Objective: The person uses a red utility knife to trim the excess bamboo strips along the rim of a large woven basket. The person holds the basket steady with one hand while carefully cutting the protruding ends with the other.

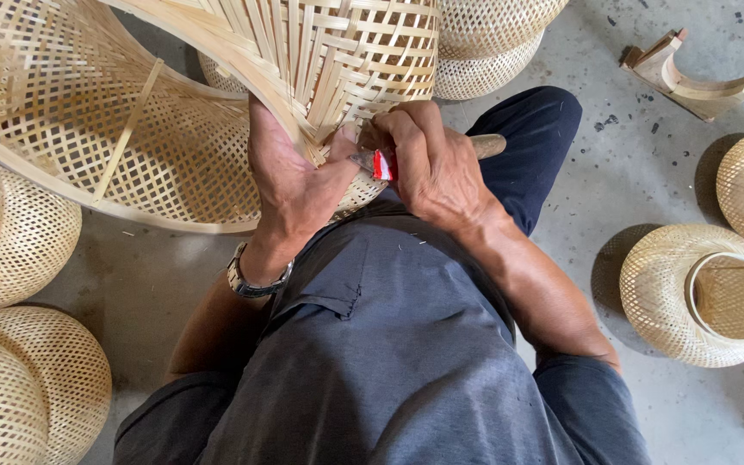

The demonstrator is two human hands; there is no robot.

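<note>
Left hand (290,176) grips a woven bamboo basket (131,129) rim; right hand (428,164) clasps a wooden-handled tool (484,146) (red-banded) against it.

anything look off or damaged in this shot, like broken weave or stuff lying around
Nothing stands out. The left hand grips the rim of the large woven basket; the right hand holds a wooden-handled tool against it. The weave looks whole, and the round woven shades sit apart on the floor.

The large pale woven bamboo basket (131,129) looks matt and ribbed. Beside it, the wooden-handled knife (441,155) shows red tape, above soft grey cloth trousers (389,344) and speckled rough concrete floor (630,172).
</note>
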